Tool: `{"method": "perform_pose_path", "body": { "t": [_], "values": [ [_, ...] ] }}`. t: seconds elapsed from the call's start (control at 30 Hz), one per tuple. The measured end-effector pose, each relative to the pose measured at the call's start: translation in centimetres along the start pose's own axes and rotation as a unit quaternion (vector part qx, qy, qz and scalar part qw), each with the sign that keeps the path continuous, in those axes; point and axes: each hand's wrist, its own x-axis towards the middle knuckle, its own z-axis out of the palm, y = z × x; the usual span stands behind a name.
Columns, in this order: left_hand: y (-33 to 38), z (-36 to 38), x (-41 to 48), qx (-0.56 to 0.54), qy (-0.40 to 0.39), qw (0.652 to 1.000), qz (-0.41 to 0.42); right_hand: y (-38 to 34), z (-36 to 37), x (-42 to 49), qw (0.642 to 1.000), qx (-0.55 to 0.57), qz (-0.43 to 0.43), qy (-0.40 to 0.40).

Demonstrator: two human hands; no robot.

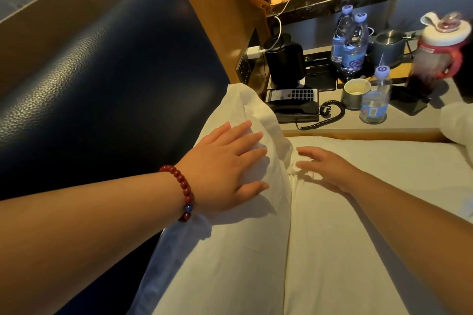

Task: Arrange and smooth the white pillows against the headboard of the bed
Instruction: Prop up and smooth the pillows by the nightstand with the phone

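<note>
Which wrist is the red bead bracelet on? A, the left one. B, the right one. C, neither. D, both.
A: the red bead bracelet circles the wrist of the left hand, which lies flat on the white pillow; the right hand has a bare wrist.

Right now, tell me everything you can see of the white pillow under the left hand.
The white pillow, in a creased cotton-like case, leans against the dark blue padded headboard, its far corner poking up beside the phone. The left hand presses flat on it, fingers spread; the right hand touches bunched fabric at its edge.
</note>
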Motion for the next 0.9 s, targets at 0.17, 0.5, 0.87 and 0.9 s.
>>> {"method": "perform_pose_path", "body": {
  "t": [0.17, 0.5, 0.87, 0.9],
  "values": [
    [0.0, 0.1, 0.1, 0.014, -0.004, 1.000, 0.001, -0.4, 1.2, 0.6, 0.977, -0.213, -0.029, -0.001],
    [-0.1, 0.0, 0.0, 0.009, -0.007, 1.000, -0.002, 1.5, -0.3, 3.2, 0.962, -0.005, 0.039, 0.270],
    [-0.2, 0.3, 0.1, 0.011, -0.009, 1.000, 0.000, 1.9, -2.2, 2.5, 0.943, -0.115, 0.022, 0.312],
    [-0.2, 0.3, 0.1, 0.019, -0.009, 1.000, 0.001, 1.6, -2.1, 1.2, 0.941, -0.161, -0.004, 0.297]
  ]
}}
